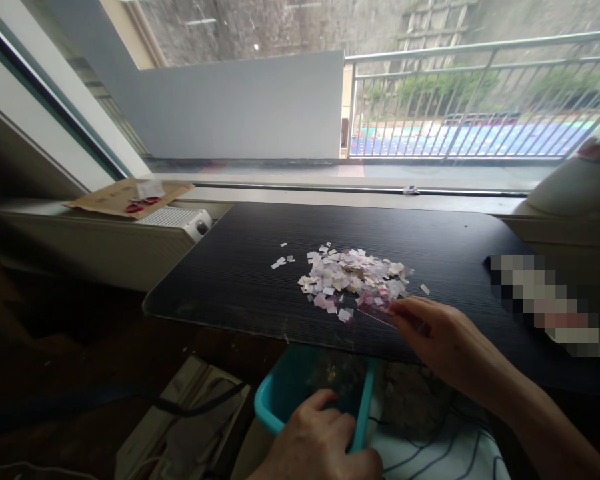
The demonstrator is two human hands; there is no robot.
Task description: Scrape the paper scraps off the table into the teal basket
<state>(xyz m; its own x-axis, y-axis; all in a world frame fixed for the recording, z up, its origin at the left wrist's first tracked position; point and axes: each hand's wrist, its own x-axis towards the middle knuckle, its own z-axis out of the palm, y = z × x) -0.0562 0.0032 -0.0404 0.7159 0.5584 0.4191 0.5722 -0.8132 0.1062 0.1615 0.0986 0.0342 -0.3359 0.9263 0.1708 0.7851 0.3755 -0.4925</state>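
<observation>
A heap of small paper scraps lies on the black table, with a few loose bits to its left. My right hand rests on the table at the heap's near right edge, fingers closed on a flat card-like piece whose edge touches the scraps. Below the table's front edge, my left hand grips the rim of a teal plastic bin that sits under the heap.
A brown cardboard sheet with red scissors lies on the sill at the left, beside a white heater. A window and railing fill the background. A dark cable crosses the floor.
</observation>
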